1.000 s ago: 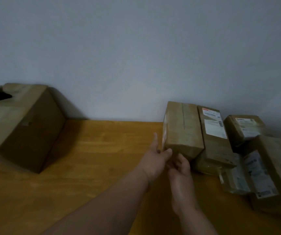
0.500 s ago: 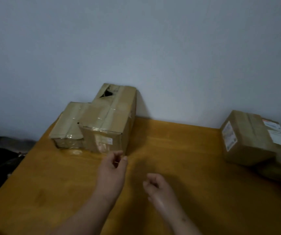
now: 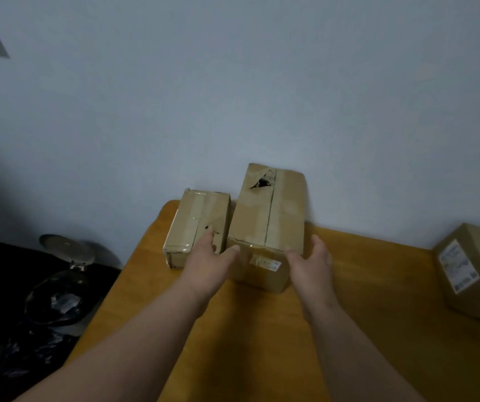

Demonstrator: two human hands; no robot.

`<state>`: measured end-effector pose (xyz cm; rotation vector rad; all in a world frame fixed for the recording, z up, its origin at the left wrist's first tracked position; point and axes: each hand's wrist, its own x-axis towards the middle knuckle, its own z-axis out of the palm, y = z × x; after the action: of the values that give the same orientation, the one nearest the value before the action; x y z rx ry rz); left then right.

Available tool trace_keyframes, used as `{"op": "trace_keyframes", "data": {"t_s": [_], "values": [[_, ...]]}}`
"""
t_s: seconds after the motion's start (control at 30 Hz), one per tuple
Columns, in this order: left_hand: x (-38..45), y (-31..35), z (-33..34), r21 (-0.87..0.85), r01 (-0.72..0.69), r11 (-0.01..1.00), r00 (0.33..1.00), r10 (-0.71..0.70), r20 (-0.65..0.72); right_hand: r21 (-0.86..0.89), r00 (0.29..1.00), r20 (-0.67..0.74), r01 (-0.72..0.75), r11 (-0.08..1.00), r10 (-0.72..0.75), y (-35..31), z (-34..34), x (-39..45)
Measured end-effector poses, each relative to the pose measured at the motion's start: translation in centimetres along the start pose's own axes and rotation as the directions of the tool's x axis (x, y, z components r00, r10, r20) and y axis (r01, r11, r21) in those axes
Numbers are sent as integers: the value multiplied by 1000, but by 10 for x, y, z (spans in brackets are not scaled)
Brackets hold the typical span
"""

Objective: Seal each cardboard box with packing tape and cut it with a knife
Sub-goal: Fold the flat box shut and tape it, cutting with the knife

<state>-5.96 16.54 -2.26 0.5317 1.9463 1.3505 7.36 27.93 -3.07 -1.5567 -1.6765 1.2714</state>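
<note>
Two taped cardboard boxes stand at the table's far left corner against the wall. The taller box has a torn hole near its top seam and a small label on its near face. A lower, smaller box lies just left of it. My left hand reaches between the two, its thumb at the tall box's near left corner. My right hand is spread at the tall box's near right corner. Neither hand holds anything. No tape roll or knife is visible.
The wooden table ends at its left edge near the small box. Beyond it on the dark floor stands a pedal bin with its lid up. Another labelled box sits at the right edge. The wall runs close behind.
The view swung left from the boxes on the right to the two boxes at the left corner. Both hands left the right-hand box and now flank the tall torn box.
</note>
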Motion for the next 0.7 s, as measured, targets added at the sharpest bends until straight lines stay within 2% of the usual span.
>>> {"op": "trace_keyframes", "data": {"t_s": [0.1,0.2,0.47,0.7], "values": [[16,2,8,-29,85,996,993,-82,88,93,994,95,-63,994,54,5,16,15],[19,-1,18,-50,60,997,987,-51,155,138,993,106,-65,988,50,16,20,19],[-19,4,39,-158,-43,987,992,60,110,459,984,124,-174,871,131,33,-31,-13],[-67,0,11,-28,-103,994,993,104,47,430,995,77,-92,898,65,46,-45,-113]]}}
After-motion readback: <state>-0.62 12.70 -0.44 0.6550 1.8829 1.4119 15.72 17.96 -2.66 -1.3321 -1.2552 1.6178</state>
